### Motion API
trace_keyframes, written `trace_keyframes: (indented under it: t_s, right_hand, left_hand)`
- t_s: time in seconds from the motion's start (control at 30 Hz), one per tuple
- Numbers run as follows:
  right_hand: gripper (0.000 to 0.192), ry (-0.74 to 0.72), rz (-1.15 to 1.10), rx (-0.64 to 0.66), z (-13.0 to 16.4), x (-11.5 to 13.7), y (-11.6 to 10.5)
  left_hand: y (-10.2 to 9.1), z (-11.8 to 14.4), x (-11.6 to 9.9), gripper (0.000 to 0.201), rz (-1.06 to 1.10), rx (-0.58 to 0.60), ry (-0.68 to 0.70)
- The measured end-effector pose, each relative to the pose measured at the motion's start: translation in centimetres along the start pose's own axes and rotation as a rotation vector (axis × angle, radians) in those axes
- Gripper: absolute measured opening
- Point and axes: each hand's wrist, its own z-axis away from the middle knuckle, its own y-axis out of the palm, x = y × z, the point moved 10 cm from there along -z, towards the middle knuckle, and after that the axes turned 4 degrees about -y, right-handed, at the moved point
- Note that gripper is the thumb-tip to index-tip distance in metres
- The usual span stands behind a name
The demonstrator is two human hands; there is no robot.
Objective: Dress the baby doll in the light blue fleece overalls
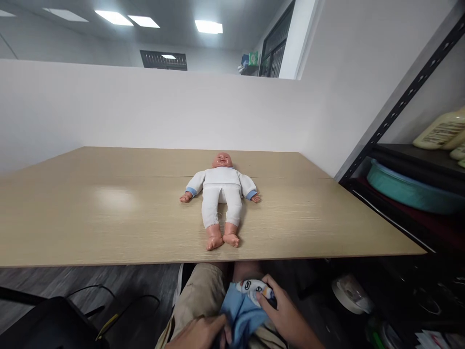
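- Left hand [201, 333] low in the lap, fingers pinched shut on the near edge of a blue baby garment [244, 315]
- Right hand [285, 317] curled around the garment's far side, fingertips pressing its white printed patch
- Garment bunched between both hands, resting on a khaki-clad thigh [201, 293], below the table edge
- Baby doll [221, 194] in white suit lying face up on the wooden table [109, 208], arms spread, bare feet toward the near edge
- Teal basin [407, 189] on the black shelf [417, 155] at right
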Motion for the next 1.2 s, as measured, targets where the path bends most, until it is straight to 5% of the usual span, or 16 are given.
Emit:
trace_keyframes:
  t_s: [0.07,0.17,0.27,0.33,0.43,0.6,0.73,0.87,1.07,1.2]
  right_hand:
    - [0.029,-0.044,-0.030,0.177,0.8,5.4,-0.4]
    - [0.020,-0.179,-0.082,0.320,1.0,14.1,-2.3]
    - [0.019,-0.342,-0.065,0.280,-0.7,21.5,-5.5]
    - [0.023,-0.480,-0.003,0.235,-2.6,25.7,-7.5]
    - [0.028,-0.620,0.093,0.212,-5.9,30.1,-9.8]
    - [0.037,-0.598,0.285,0.343,-12.3,31.8,-11.1]
    - [0.031,-0.610,0.325,0.499,-16.0,31.3,-10.6]
    - [0.033,-0.709,0.113,0.444,-18.7,32.5,-11.3]
    - [0.041,-0.732,-0.164,0.337,-22.0,32.8,-12.0]
    - [0.049,-0.619,-0.088,0.396,-24.1,30.9,-11.8]
  left_hand:
    - [-2.6,2.2,-3.3,0.035,0.055,0.003,0.132]
    - [-9.3,5.2,-8.4,0.038,0.099,-0.205,0.281]
    - [-17.9,7.8,-12.8,0.054,0.083,-0.597,0.410]
    - [-21.4,7.2,-15.0,0.065,0.099,-0.586,0.466]
    - [-24.9,3.7,-16.7,0.057,0.158,-0.325,0.476]
    - [-30.4,0.0,-18.7,0.031,0.067,-0.203,0.470]
    - [-33.4,-1.5,-19.8,0.041,-0.066,-0.215,0.443]
    - [-36.1,-3.2,-19.9,0.053,-0.165,-0.263,0.402]
    - [-38.3,-5.2,-20.6,0.037,-0.116,-0.242,0.577]
    - [-39.0,-7.5,-19.0,0.034,0.024,-0.221,0.564]
